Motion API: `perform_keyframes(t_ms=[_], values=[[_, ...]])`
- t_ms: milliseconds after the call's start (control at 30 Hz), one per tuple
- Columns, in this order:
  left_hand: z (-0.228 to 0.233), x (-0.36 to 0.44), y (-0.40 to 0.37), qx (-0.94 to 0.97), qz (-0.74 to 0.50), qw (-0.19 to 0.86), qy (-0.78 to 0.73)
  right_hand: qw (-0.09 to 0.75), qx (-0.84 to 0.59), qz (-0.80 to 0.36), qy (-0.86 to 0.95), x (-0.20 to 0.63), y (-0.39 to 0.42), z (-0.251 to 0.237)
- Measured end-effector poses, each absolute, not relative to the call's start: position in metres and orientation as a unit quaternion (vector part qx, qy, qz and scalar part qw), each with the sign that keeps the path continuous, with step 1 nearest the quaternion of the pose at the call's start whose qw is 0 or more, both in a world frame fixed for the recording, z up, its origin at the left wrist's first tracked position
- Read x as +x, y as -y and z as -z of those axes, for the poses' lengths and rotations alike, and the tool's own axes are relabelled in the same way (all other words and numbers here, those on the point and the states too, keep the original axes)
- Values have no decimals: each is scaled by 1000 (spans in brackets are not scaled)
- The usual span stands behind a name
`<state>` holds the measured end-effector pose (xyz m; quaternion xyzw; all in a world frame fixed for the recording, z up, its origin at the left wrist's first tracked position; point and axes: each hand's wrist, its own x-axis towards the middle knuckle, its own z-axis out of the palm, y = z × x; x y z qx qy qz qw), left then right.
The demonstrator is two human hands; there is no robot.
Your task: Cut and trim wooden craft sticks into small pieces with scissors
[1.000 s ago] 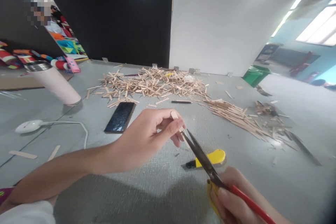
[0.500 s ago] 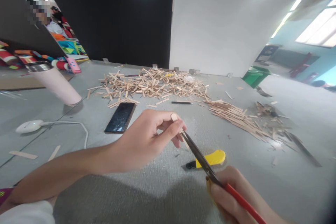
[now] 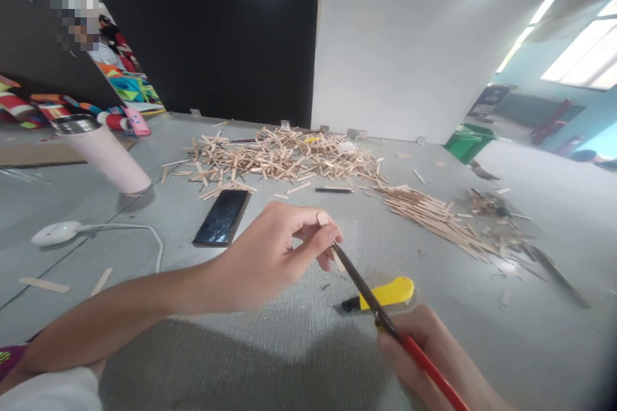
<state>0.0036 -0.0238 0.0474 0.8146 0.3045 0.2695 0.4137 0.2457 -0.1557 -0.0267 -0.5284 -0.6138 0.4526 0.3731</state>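
A small wooden stick (image 3: 337, 258) is pinched between the thumb and fingertips of the left hand (image 3: 270, 257), just above the grey table (image 3: 270, 359) at the centre of the view. It is met from five o'clock by the dark blades of a pair of scissors (image 3: 366, 292), which are gripped around their red and yellow handles by the right hand (image 3: 434, 366); the blades are seen closed together on the stick, right at the left fingertips. Most of the stick is hidden behind the fingers and the blades, so its full length cannot be made out; only a pale rounded end near the index finger and a short piece below are shown. The right hand is cut off by the lower edge of the picture, and its fingers are blurred. The stick is pale, flat and narrow, of the same light wood as the large heap of sticks (image 3: 279, 157) lying at twelve o'clock and the neater pile (image 3: 434, 215) at two o'clock. A yellow utility knife (image 3: 385, 292) is seen lying on the table just behind the scissors, and a dark phone (image 3: 222, 217) is seen at ten o'clock of the left hand.
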Motion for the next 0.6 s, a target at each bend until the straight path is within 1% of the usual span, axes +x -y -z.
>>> perform_keyframes(t_ms=[167,267,433,600], values=[[-47,3,19,810,-264,424,-307,370,-535,-434,624,244,151,29],[-47,5,18,817,-280,389,-320,345,-530,-440,638,244,148,29],[-44,6,20,836,-291,338,-320,369,-534,-437,622,241,151,25],[-38,6,21,863,-287,275,-313,310,-545,-493,603,240,150,14]])
